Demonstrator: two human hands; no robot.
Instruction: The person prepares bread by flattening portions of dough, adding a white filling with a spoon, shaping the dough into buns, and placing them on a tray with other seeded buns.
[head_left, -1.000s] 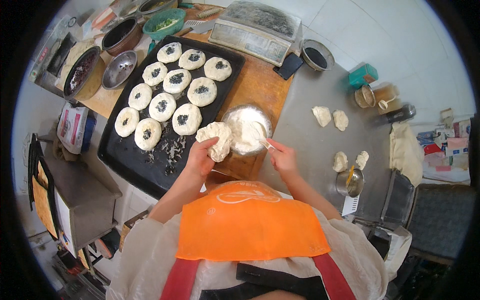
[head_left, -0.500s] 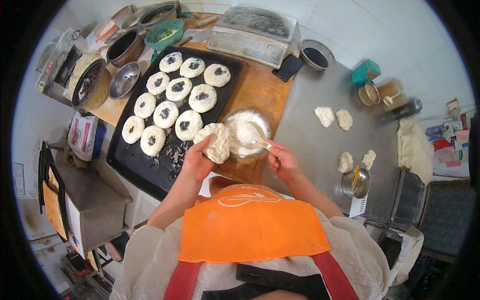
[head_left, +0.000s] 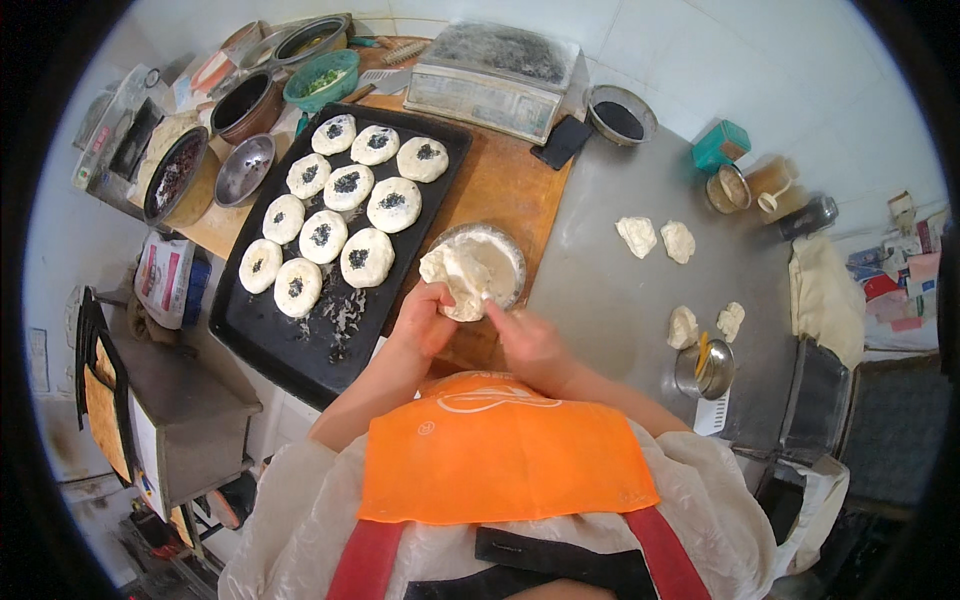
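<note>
A soft piece of dough (head_left: pixel 454 300) rests in my left hand (head_left: pixel 420 322), whose fingers are closed around its near side. My right hand (head_left: pixel 530 348), smeared by motion, grips a thin pale utensil (head_left: pixel 487 296) against the dough. White filling (head_left: pixel 466 268) lies on the dough by the utensil's tip; the utensil's exact kind is hidden. Just behind the dough stands a metal bowl (head_left: pixel 519 268) with white filling on its inner wall. To the left, a black baking tray (head_left: pixel 290 345) bears several round flat buns (head_left: pixel 321 237) topped with black seeds.
A dusty scale (head_left: pixel 487 92) and a phone (head_left: pixel 562 141) sit at the back. On the grey counter to the right lie dough pieces (head_left: pixel 636 236) and a metal cup (head_left: pixel 712 372). Bowls (head_left: pixel 180 172) crowd the far left, and a bowl of black seeds (head_left: pixel 620 115) stands behind.
My right hand has brought the utensil out of the bowl, leftward onto the dough, with white filling. My left hand and the dough have shifted slightly right, partly in front of the bowl.
</note>
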